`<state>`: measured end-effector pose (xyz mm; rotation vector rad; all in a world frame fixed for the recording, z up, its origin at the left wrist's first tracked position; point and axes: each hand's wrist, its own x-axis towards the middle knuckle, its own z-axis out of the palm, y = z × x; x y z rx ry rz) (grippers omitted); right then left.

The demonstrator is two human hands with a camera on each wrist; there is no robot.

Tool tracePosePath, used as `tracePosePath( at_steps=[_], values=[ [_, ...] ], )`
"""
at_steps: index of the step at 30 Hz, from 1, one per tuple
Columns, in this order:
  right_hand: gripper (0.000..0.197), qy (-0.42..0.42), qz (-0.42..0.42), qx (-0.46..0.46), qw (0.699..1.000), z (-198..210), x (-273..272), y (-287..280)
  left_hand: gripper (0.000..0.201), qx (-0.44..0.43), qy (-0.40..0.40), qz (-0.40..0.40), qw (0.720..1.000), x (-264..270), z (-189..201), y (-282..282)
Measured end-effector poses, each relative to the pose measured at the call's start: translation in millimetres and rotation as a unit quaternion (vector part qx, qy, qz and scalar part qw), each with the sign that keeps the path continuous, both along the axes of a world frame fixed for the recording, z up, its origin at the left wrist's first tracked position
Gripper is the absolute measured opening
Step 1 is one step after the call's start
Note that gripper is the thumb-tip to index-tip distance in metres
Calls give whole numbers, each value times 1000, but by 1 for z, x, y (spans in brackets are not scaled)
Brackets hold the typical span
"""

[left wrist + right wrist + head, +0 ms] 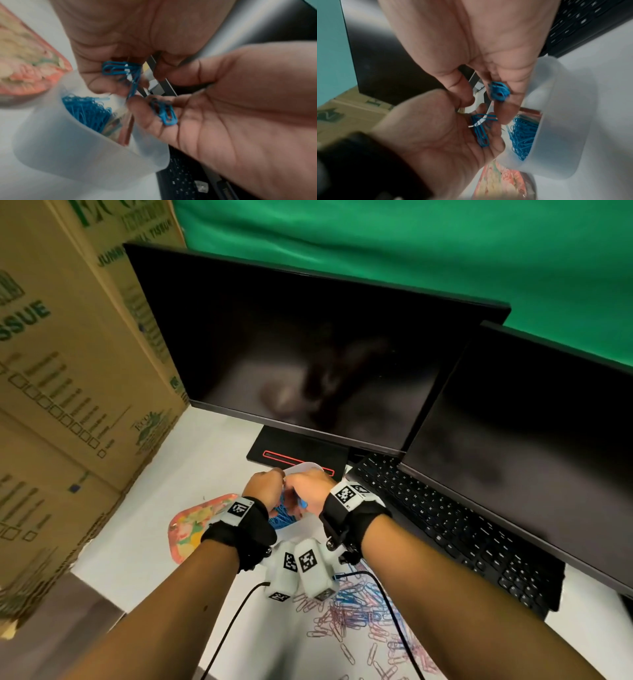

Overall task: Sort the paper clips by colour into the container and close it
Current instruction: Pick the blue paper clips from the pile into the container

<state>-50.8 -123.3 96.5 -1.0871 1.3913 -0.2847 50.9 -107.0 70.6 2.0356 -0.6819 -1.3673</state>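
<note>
Both hands meet just above the translucent white container, which stands open with a heap of blue paper clips in one compartment. My left hand curls its fingers round several blue clips. My right hand pinches a small bunch of blue clips at its fingertips, close to the left hand. In the head view the left hand and right hand hide most of the container; only its blue clips show. A loose pile of pink and blue clips lies nearer me.
A floral tray lies left of the container. A black keyboard runs along the right, under two dark monitors. Cardboard boxes wall off the left side. Black cables cross the white table near my forearms.
</note>
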Motion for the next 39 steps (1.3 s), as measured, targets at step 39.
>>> tracePosePath(
  at_steps=[39],
  values=[
    [26,360,27,-149,921,-96,-266,191,21,-134,-300,-636,698,-179,-70,137]
  ],
)
